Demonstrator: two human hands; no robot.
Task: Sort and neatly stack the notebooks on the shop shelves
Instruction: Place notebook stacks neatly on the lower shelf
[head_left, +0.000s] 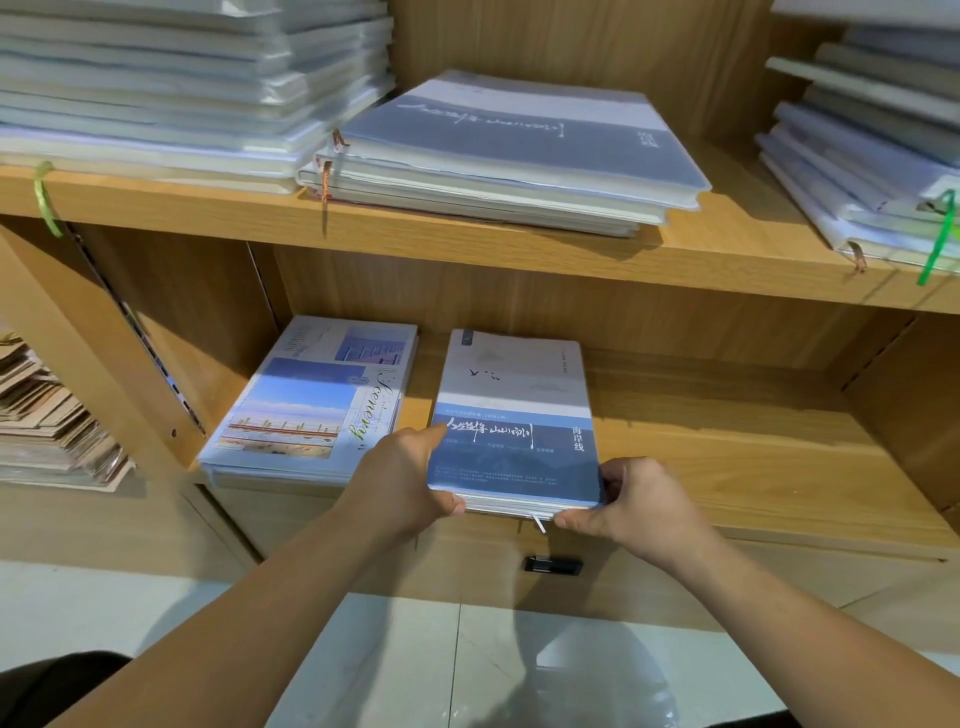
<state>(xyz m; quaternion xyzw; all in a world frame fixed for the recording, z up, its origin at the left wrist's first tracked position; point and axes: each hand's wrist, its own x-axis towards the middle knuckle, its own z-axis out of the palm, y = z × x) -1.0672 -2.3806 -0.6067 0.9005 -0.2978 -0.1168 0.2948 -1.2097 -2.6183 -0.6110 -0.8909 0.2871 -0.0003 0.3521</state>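
Observation:
A small stack of blue-and-grey notebooks (514, 415) lies on the lower wooden shelf (727, 447), its near edge at the shelf front. My left hand (405, 478) grips the stack's near left corner, thumb on the cover. My right hand (634, 504) pinches the near right corner. Beside it on the left lies a stack of "Scenery" photo-cover notebooks (311, 400). On the upper shelf (467, 234) sits a short pile of the same blue-grey notebooks (509, 150), turned the other way.
Tall piles of wrapped notebooks stand on the upper shelf at left (171, 88) and right (872, 145), ribbons hanging over the edge. Brown paper items (47, 415) fill the compartment at far left. A black latch (553, 565) sits below the lower shelf.

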